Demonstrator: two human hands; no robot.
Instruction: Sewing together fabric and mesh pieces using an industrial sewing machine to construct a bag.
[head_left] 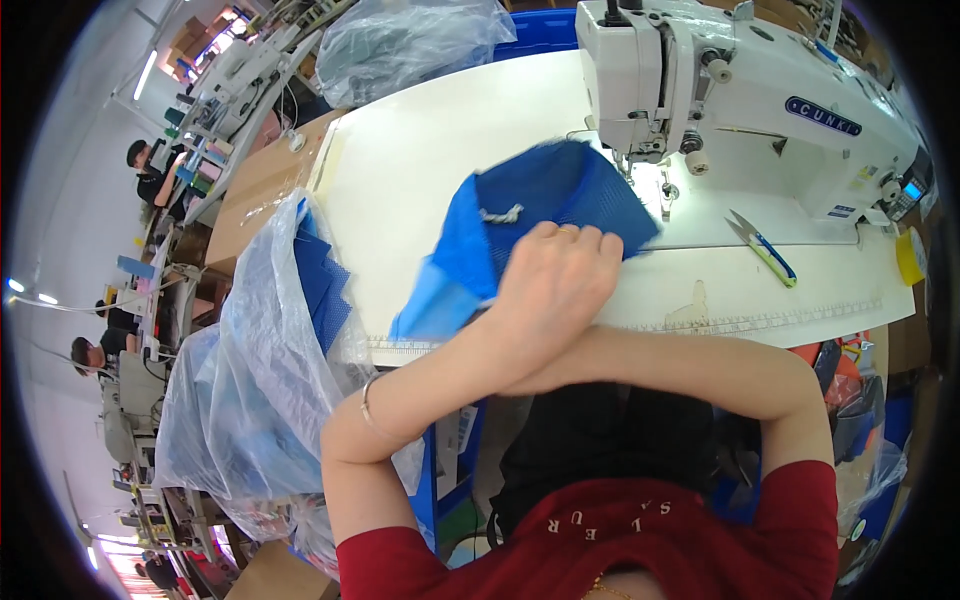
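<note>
- One white tabletop (400, 170) spreads beneath the work; its near edge, lined by a ruler strip (790, 312), runs just ahead of the person's lap, and its surface gives open room behind the work and to the left.
- One white sewing machine (760, 60) stands at the back right, limiting the room on that side.
- Two bare forearms cross over the near edge: the left forearm (440, 375) slants up and rightward on top, elbow bent out wide, while the right forearm (660, 362) passes leftward underneath.
- One clear plastic bag (260, 330) with blue pieces inside crowds the tabletop's left edge.
- One folded blue mesh fabric piece (530, 185), lighter blue at its lower left, is at mid-tabletop, its right corner just left of the presser foot (668, 195).
- Left hand (565, 272): back up, knuckles forward, fingers curled together and closed on the near side of the fabric, fingertips out of sight.
- Right hand: hidden beneath the left forearm, so its grip cannot be told.
- One pair of small scissors (770, 258), blades parted, lies right of the fabric, well apart from it.
- One yellow tape roll (910, 257) sits at the right edge.
- One whitish cord (502, 214) shows against the fabric, near the left knuckles.
</note>
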